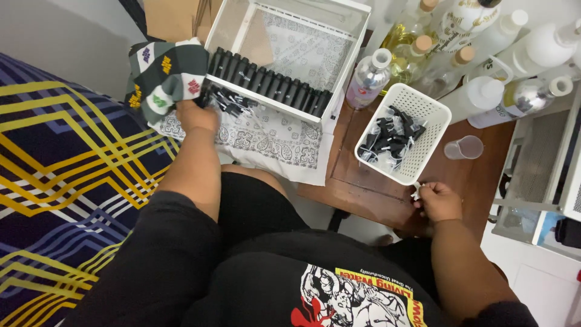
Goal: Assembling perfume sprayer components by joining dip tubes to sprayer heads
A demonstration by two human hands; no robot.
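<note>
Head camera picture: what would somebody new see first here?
Probably the long row of small black bottles lined up in the white tray at the top middle. Just left of it, the left hand reaches into loose black pieces on the patterned white cloth. On the right, a white plastic basket full of black pump tops sits above the right hand.

My left hand's point(195, 115) fingers are buried among small black parts point(230, 100); I can't tell their grip. Bottles point(484, 36) run off the top edge. The small white piece point(416, 191) in my right hand point(439, 201) is too small to identify.
</note>
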